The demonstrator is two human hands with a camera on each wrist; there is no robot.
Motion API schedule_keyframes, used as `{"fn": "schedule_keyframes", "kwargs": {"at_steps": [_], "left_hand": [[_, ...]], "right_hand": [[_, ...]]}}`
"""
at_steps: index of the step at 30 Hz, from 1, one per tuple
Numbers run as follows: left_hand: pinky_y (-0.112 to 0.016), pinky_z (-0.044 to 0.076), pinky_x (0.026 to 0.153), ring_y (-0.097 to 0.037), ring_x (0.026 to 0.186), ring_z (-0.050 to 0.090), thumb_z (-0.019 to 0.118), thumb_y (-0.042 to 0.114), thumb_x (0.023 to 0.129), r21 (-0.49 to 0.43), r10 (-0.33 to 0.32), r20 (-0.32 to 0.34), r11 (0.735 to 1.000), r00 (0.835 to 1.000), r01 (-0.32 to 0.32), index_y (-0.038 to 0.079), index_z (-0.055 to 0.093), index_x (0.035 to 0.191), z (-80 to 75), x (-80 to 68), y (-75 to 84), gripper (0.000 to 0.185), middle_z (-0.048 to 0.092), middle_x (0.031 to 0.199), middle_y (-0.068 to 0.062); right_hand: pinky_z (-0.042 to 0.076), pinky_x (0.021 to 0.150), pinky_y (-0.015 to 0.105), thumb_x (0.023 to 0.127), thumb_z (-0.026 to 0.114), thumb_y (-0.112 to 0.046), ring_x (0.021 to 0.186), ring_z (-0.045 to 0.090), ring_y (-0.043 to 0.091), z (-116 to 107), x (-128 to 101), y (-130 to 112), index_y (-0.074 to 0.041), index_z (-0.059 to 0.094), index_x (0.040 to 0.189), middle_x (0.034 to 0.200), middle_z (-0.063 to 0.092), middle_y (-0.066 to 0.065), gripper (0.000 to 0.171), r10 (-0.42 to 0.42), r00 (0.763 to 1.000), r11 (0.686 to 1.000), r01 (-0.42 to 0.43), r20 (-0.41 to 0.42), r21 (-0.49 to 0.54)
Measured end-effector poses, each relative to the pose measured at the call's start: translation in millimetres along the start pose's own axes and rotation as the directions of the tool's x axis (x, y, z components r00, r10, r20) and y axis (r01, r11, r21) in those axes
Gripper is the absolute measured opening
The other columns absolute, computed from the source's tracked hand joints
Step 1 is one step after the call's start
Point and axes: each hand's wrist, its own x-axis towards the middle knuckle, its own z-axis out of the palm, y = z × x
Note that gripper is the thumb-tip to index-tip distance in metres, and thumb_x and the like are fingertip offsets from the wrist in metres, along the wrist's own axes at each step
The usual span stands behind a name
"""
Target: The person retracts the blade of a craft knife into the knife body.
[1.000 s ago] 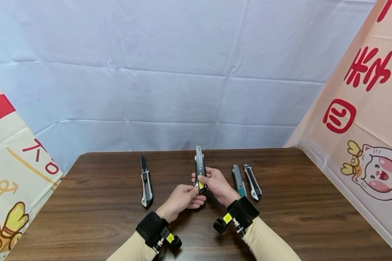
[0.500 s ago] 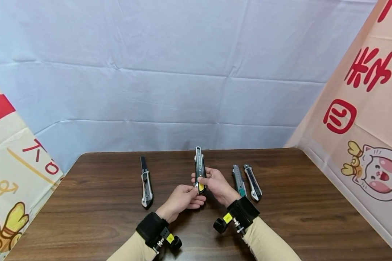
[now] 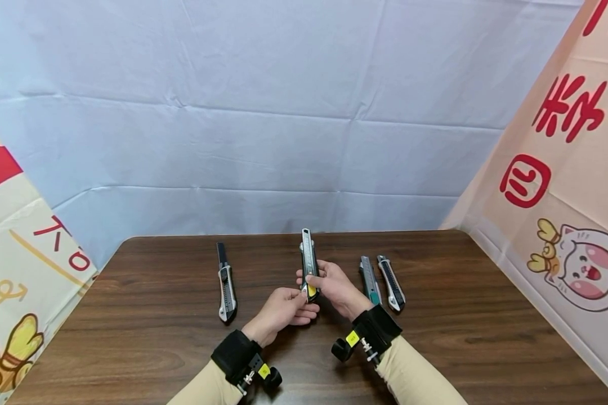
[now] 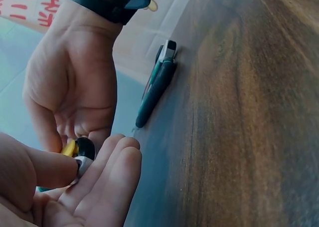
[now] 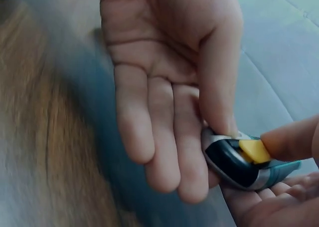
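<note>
In the head view, both hands hold a utility knife [image 3: 308, 259] with a silver front and a yellow piece near its rear end. The knife points away from me, above the table. My left hand [image 3: 278, 312] pinches its rear end between thumb and index finger; in the right wrist view the left hand's other fingers [image 5: 164, 132] lie extended. My right hand [image 3: 340, 287] grips the body from the right, its thumb on the yellow piece [image 5: 254, 150]. A teal-and-grey utility knife [image 3: 371, 281] and a silver-and-black one [image 3: 392, 283] lie right of the hands.
Left of the hands lies another utility knife [image 3: 227, 292] with a dark front end. All rest on a brown wooden table [image 3: 132, 337]. A pale cloth [image 3: 263, 140] hangs behind it, with printed banners [image 3: 552, 242] at the sides.
The held knife has turned very slightly, so light falls differently on its upper face. Both hands keep nearly the same place and hold.
</note>
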Motion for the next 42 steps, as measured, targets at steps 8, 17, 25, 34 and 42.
{"fn": "schedule_keyframes", "kwargs": {"at_steps": [8,17,25,34,42], "left_hand": [[-0.033,0.060,0.084,-0.025,0.100,0.071,0.040,0.018,0.106,0.015,0.018,0.034,1.000,0.999,-0.019,-0.008,0.054,0.131,3.7,1.1,3.5,0.039,0.069,0.115,-0.023],[-0.033,0.060,0.084,-0.028,0.101,0.071,0.041,0.016,0.106,0.055,0.022,0.073,0.998,0.997,-0.026,-0.009,0.056,0.128,11.6,7.6,3.3,0.037,0.070,0.113,-0.024],[-0.034,0.060,0.083,-0.029,0.099,0.071,0.043,0.014,0.105,0.083,0.040,0.081,0.996,0.996,-0.046,-0.008,0.057,0.126,21.9,11.6,8.1,0.034,0.069,0.113,-0.024],[-0.032,0.060,0.084,-0.026,0.100,0.069,0.048,0.009,0.101,0.081,0.043,0.002,0.996,0.999,-0.043,-0.004,0.057,0.130,24.6,12.7,11.5,0.032,0.068,0.116,-0.016],[-0.035,0.058,0.090,-0.027,0.110,0.066,0.048,0.010,0.102,0.087,0.054,0.011,0.995,0.998,-0.055,-0.003,0.058,0.130,25.5,9.4,12.2,0.032,0.065,0.123,-0.019]], "right_hand": [[0.050,0.084,0.029,0.100,0.051,-0.009,0.113,0.062,0.025,-13.4,-7.0,-4.1,0.001,0.032,0.148,0.134,0.058,0.022,0.052,0.006,1.000,0.992,-0.007,-0.009,-0.129],[0.055,0.081,0.033,0.098,0.058,-0.016,0.091,0.063,0.016,-28.5,-16.9,-8.2,0.000,0.045,0.142,0.113,0.064,0.017,0.048,0.012,0.998,0.961,-0.029,-0.062,-0.274],[0.056,0.088,0.041,0.099,0.058,-0.016,0.094,0.067,0.018,-39.9,-23.7,-11.9,0.001,0.044,0.142,0.116,0.065,0.019,0.049,0.035,0.996,0.947,-0.059,-0.082,-0.316],[0.060,0.076,0.034,0.093,0.066,-0.019,0.080,0.068,0.017,-46.2,-22.6,-10.6,0.005,0.049,0.134,0.103,0.069,0.015,0.051,0.119,0.973,0.871,-0.198,-0.199,-0.449],[0.060,0.071,0.035,0.090,0.071,-0.020,0.070,0.068,0.016,-46.0,-22.6,-5.7,0.005,0.057,0.123,0.090,0.067,0.011,0.044,0.152,0.961,0.791,-0.260,-0.233,-0.554]]}}
